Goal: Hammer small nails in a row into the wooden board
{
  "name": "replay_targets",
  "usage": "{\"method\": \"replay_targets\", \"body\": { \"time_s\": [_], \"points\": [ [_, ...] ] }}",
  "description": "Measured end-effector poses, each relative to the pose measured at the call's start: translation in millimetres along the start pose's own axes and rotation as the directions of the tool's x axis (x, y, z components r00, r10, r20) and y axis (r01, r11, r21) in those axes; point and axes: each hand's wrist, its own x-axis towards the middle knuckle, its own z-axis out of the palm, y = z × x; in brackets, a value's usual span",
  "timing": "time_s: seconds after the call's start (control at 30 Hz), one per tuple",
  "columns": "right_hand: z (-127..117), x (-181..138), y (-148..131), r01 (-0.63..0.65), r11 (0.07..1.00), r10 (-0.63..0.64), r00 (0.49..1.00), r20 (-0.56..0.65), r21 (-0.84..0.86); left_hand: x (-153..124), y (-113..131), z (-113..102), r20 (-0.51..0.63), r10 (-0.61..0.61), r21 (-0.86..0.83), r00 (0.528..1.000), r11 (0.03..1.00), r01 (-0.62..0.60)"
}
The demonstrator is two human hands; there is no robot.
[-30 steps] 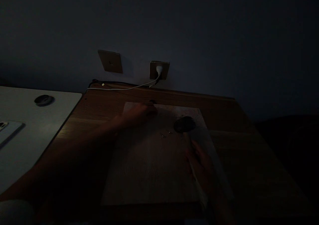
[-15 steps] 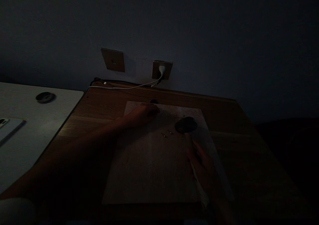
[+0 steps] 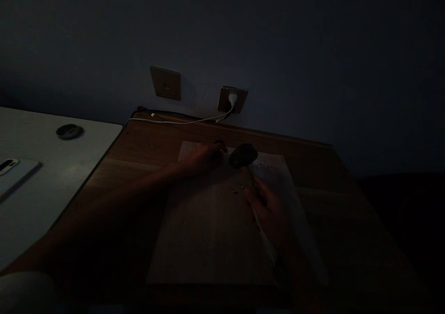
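In dim light, my right hand [image 3: 266, 207] is wrapped round the pale handle of a mallet [image 3: 244, 155]. The mallet's dark, rounded head is raised over the far part of a flat board [image 3: 194, 254], just right of my left hand. My left hand [image 3: 205, 157] rests at the board's far left part, fingers curled together; whatever they pinch is too dark to see. Between the hands lie two small shiny metal pieces [image 3: 234, 191], perhaps nails or screws. A few more small bits [image 3: 260, 166] glint near the far right part of the board.
The board lies on a wooden table [image 3: 330, 203] against a wall. A plug with a white cable [image 3: 194, 122] runs from the socket [image 3: 232, 99] along the table's back edge. Left stands a white table [image 3: 86, 142] with a round dark lid-like dish [image 3: 69, 131] and a phone [image 3: 17, 175].
My right hand has moved the mallet left and away from me, bringing its head close to my left hand. The left hand stays in nearly the same place; the view has shifted slightly.
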Motion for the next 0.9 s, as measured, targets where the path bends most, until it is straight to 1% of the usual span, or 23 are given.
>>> {"method": "replay_targets", "body": {
  "time_s": [0.13,0.2,0.3,0.33,0.43,0.5,0.6,0.67,0.7,0.77,0.83,0.87,0.9],
  "points": [
    [10,11,-9,0.061,0.996,-0.058,0.998,0.035,-0.065,-1,3,-2,0.016,-0.022,-0.060,1.000,0.998,0.023],
    [14,14,-9,0.086,0.991,-0.080,0.995,0.056,-0.101,-1,4,-2,0.020,-0.039,-0.048,0.999,0.998,0.040],
    [18,18,-7,0.085,0.990,-0.075,0.993,0.089,-0.116,-1,4,-2,0.009,-0.055,-0.021,0.998,0.998,0.055],
    [20,19,-5,0.092,0.988,-0.082,0.993,0.088,-0.120,0,3,-2,0.004,-0.051,-0.018,0.999,0.999,0.051],
    [24,19,-2,0.117,0.984,-0.114,0.993,0.033,-0.138,0,1,0,0.000,-0.026,-0.017,1.000,1.000,0.026],
    [25,18,-2,0.105,0.987,-0.102,0.994,0.029,-0.124,0,-1,1,0.003,-0.014,-0.017,1.000,1.000,0.014],
    [22,13,-2,0.047,0.997,-0.045,0.998,0.045,-0.060,1,-4,2,0.000,-0.006,0.000,1.000,1.000,0.006],
    [15,8,0,0.011,1.000,-0.011,1.000,0.010,-0.023,1,-5,1,0.012,0.013,0.013,1.000,1.000,-0.013],
    [10,4,3,-0.006,1.000,0.005,1.000,-0.012,-0.015,0,-5,0,0.010,0.035,0.029,0.999,0.999,-0.036],
    [-2,-6,9,-0.042,0.999,0.041,0.998,-0.054,-0.018,-2,0,-3,-0.043,0.112,0.124,0.993,0.987,-0.106],
    [-14,-16,16,-0.087,0.996,0.084,0.992,-0.094,-0.029,-4,11,-7,-0.090,0.245,0.279,0.965,0.937,-0.212],
    [-19,-20,20,-0.111,0.993,0.107,0.988,-0.107,-0.034,-5,19,-8,-0.076,0.319,0.352,0.945,0.895,-0.274],
    [-24,-24,23,-0.133,0.990,0.128,0.985,-0.115,-0.039,-5,28,-9,-0.031,0.389,0.410,0.921,0.845,-0.344]
  ]
}}
